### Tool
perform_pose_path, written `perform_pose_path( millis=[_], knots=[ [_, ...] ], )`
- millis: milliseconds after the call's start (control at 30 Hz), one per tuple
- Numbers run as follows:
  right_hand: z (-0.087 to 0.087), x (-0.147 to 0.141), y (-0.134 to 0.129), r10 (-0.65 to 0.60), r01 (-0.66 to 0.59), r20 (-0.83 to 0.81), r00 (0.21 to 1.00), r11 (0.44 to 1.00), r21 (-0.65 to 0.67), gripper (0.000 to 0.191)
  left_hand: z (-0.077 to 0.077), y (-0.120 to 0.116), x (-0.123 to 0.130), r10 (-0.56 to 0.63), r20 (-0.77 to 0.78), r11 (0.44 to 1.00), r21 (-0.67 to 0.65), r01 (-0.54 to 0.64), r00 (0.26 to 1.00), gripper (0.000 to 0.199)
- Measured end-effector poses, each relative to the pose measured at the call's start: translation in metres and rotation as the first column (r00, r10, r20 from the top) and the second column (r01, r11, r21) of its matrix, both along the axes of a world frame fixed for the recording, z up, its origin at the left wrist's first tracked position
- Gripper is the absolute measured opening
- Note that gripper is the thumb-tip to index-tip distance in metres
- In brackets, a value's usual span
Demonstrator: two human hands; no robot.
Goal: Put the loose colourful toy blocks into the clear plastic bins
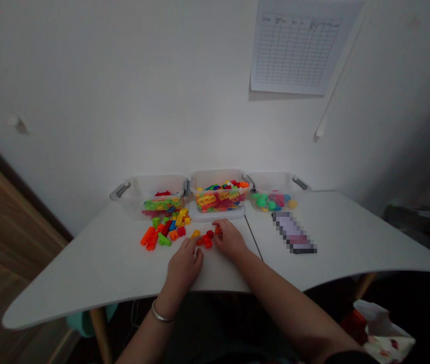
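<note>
My left hand (184,262) is on the near part of the white table (97,268), thumb apart from the fingers. Its fingertips reach the edge of a small group of toy bricks: a yellow brick (195,234) and red bricks (207,239). I cannot make out whether these bricks are joined. Just right of them, my right hand (232,240) is closed with an orange-red toy brick (218,230) between its fingertips. Left of the hands lies a loose pile of bricks, among them an orange one (149,238), a light green one (164,239) and a yellow one (182,217).
Three clear plastic boxes stand along the wall: a left box (157,183) and a middle box (218,177) with bricks, and a right box (273,181) with rounded coloured pieces. A lid (218,216) lies before the middle box. A blurred-out phone (294,233) lies right.
</note>
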State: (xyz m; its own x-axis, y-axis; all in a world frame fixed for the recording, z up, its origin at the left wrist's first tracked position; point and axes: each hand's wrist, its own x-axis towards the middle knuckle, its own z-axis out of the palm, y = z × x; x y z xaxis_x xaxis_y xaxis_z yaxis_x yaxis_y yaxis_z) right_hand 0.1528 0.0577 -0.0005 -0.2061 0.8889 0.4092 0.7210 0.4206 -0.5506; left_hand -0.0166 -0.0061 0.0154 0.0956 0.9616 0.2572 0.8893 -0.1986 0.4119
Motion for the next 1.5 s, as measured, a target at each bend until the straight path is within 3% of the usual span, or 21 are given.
perform_pose_path(
  millis=[167,300,467,633,900,1033,1133,1300,1500],
  knots=[
    [0.002,-0.001,-0.002,0.004,-0.005,-0.002,1.000,1.000,-0.027,0.033,-0.001,0.003,0.000,-0.062,-0.044,0.998,-0.034,0.061,0.997,0.033],
    [0.002,-0.001,-0.003,0.017,-0.017,-0.006,1.000,1.000,-0.026,0.030,-0.011,0.010,-0.004,-0.097,-0.030,0.992,0.081,0.100,0.995,0.027],
    [0.001,0.000,-0.001,0.041,-0.042,-0.032,0.999,0.999,-0.020,0.030,-0.028,0.023,-0.009,-0.110,0.081,0.964,0.251,0.086,0.991,0.041],
    [-0.002,0.001,0.002,0.073,-0.073,-0.070,0.995,0.997,0.008,0.032,-0.036,0.029,-0.009,-0.107,0.115,0.956,0.285,0.071,0.988,0.047],
    [-0.010,0.001,0.008,0.119,-0.111,-0.163,0.980,0.992,0.057,0.034,-0.016,0.014,-0.006,0.022,-0.074,0.967,0.255,-0.002,0.997,0.040],
    [-0.012,0.002,0.010,0.115,-0.098,-0.218,0.969,0.991,0.087,0.030,-0.007,0.010,-0.004,-0.032,-0.158,0.995,0.086,0.046,0.987,0.031],
    [-0.011,0.002,0.011,0.086,-0.058,-0.294,0.952,0.993,0.103,0.031,-0.006,0.009,-0.003,-0.068,-0.146,0.995,0.058,0.078,0.987,0.030],
    [0.008,0.011,0.012,0.017,0.082,-0.404,0.915,0.970,0.227,0.028,-0.007,0.010,-0.002,-0.076,-0.191,0.988,0.120,0.100,0.979,0.028],
    [0.060,0.040,0.037,-0.089,0.253,-0.384,0.919,0.880,0.401,0.023,-0.011,0.012,-0.003,-0.094,-0.196,0.978,0.166,0.128,0.976,0.025]
  ],
)
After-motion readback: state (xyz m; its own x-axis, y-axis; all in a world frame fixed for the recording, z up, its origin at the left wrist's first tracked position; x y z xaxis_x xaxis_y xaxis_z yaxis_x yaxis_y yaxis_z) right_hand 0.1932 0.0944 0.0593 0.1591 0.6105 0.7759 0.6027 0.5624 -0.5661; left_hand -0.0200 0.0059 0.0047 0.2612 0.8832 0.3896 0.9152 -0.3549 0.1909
